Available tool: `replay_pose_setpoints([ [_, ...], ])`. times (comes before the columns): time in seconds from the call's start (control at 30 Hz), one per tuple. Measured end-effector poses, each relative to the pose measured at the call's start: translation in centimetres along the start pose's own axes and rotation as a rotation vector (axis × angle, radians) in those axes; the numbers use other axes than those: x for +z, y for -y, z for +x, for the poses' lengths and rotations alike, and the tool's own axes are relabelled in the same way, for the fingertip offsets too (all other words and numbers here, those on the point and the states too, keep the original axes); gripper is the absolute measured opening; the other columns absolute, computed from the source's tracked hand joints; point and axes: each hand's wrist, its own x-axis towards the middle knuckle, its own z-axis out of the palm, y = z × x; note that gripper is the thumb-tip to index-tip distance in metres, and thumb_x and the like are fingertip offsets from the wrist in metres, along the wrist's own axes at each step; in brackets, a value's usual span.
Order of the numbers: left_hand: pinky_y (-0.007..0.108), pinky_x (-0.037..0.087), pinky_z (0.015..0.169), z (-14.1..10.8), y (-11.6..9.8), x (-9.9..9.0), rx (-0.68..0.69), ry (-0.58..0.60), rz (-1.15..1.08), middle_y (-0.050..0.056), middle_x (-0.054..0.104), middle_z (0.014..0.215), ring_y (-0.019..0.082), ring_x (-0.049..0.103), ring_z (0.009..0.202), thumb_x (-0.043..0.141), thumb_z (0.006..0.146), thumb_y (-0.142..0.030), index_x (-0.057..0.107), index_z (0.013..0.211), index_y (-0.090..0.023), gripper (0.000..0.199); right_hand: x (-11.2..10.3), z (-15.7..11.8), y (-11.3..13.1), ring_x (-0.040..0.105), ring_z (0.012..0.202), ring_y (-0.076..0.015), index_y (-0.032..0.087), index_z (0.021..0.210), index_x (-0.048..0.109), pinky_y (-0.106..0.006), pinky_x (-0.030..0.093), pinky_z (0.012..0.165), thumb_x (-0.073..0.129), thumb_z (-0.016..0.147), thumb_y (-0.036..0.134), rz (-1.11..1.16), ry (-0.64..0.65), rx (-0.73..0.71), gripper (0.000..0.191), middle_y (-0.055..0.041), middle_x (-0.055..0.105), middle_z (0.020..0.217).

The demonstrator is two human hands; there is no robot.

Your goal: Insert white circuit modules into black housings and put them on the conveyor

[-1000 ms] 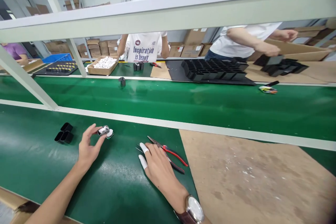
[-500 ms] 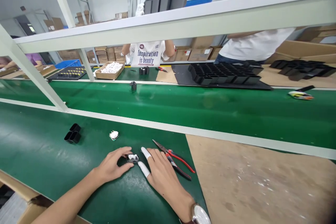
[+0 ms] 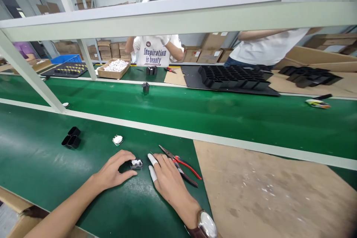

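A small black housing with white parts inside (image 3: 136, 164) lies on the green table. My left hand (image 3: 115, 171) is curved around its left side, thumb and forefinger apart at its edges; whether they touch it is hard to tell. To the right of the housing, my right hand (image 3: 164, 174) has white covers on thumb and forefinger. These two are close together near a thin, pin-like thing too small to make out. Red-and-black pliers (image 3: 178, 163) lie just beyond the right hand. A white round part on a small board (image 3: 118, 140) sits farther back.
Three black cups (image 3: 73, 141) stand at the left. Brown cardboard (image 3: 264, 189) covers the right side. A white frame (image 3: 167, 18) crosses above a green belt (image 3: 195, 108) carrying a black part (image 3: 145, 87). Two people in white shirts are across it.
The view has shifted slightly. My right thumb and forefinger have drawn closer together and farther from the housing. The black part on the belt has moved right.
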Motion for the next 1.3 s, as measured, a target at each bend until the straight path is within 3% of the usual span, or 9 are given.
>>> replay_pose_setpoints([
  [0.13,0.034,0.063,0.094,0.3,-0.2,0.1,0.099,0.007,-0.013,0.011,0.073,0.119,0.022,0.074,0.108,0.069,0.1,-0.016,0.068,0.123,-0.024,0.025,-0.3,-0.1,0.0,0.058,0.108,-0.0307,0.011,0.132,0.062,-0.044,0.051,0.092,0.055,0.079,-0.007,-0.035,0.055,0.035,0.056,-0.015,0.066,0.123],
  [0.3,0.033,0.064,0.088,1.9,1.2,-0.3,-0.051,-0.09,0.06,0.007,0.074,0.112,0.02,0.075,0.097,0.069,0.099,-0.025,0.065,0.124,-0.025,0.025,-0.6,-0.1,-0.7,0.06,0.102,-0.0303,0.011,0.127,0.065,-0.044,0.051,0.09,0.06,0.079,-0.006,-0.09,0.106,0.098,0.052,-0.0144,0.066,0.117],
  [0.5,0.032,0.064,0.082,9.4,7.1,-3.6,-0.336,-0.145,0.244,0.006,0.068,0.113,0.017,0.074,0.083,0.069,0.091,-0.031,0.06,0.139,-0.022,0.049,-0.8,-0.1,-1.8,0.06,0.101,-0.0292,0.013,0.127,0.064,-0.045,0.05,0.091,0.057,0.085,-0.007,-0.131,0.077,0.145,0.047,-0.0134,0.066,0.118],
  [0.6,0.037,0.063,0.088,13.3,10.7,-4.9,-0.412,-0.206,0.316,0.008,0.068,0.108,0.022,0.072,0.089,0.07,0.085,-0.027,0.067,0.13,-0.017,0.046,-1.3,0.1,-2.3,0.059,0.106,-0.0301,0.014,0.125,0.065,-0.045,0.05,0.09,0.058,0.089,-0.003,-0.124,0.053,0.176,0.04,-0.014,0.066,0.124],
  [0.8,0.045,0.057,0.098,16.3,14.5,-5.2,-0.548,-0.288,0.393,0.008,0.069,0.084,0.033,0.068,0.105,0.07,0.081,-0.026,0.074,0.112,-0.015,0.034,-1.6,0.0,-3.7,0.059,0.104,-0.0303,0.014,0.123,0.064,-0.046,0.05,0.088,0.062,0.1,0.014,-0.148,0.031,0.26,0.023,-0.0145,0.066,0.119],
  [0.97,0.043,0.061,0.092,16.4,15.0,-4.3,-0.543,-0.261,0.328,0.007,0.069,0.086,0.028,0.071,0.09,0.078,0.079,-0.026,0.072,0.117,-0.014,0.041,-1.0,-0.2,-4.4,0.061,0.094,-0.0289,0.016,0.117,0.066,-0.043,0.048,0.082,0.068,0.1,0.019,-0.201,0.038,0.269,0.018,-0.0111,0.07,0.109],
  [1.07,0.04,0.064,0.083,16.1,14.5,-4.0,-0.522,-0.27,0.278,0.01,0.07,0.098,0.025,0.073,0.088,0.08,0.08,-0.027,0.066,0.129,-0.013,0.053,-1.0,0.0,-4.4,0.062,0.094,-0.0289,0.016,0.115,0.067,-0.043,0.047,0.082,0.069,0.099,0.017,-0.197,0.021,0.25,0.017,-0.0115,0.071,0.11],
  [1.2,0.039,0.065,0.085,13.9,12.0,-4.4,-0.424,-0.286,0.247,0.016,0.068,0.122,0.026,0.073,0.107,0.071,0.092,-0.035,0.053,0.143,-0.014,0.058,-1.0,0.3,-4.2,0.063,0.097,-0.0283,0.013,0.118,0.067,-0.042,0.045,0.082,0.069,0.1,0.023,-0.147,-0.103,0.145,0.02,-0.0122,0.072,0.111],
  [1.3,0.039,0.065,0.089,10.5,9.0,-5.3,-0.327,-0.191,0.251,0.013,0.069,0.127,0.025,0.072,0.112,0.069,0.096,-0.038,0.058,0.139,-0.02,0.048,-0.8,0.6,-3.8,0.064,0.098,-0.0282,0.014,0.117,0.067,-0.041,0.045,0.081,0.067,0.101,0.026,-0.072,-0.229,0.055,0.02,-0.0116,0.073,0.109],
])
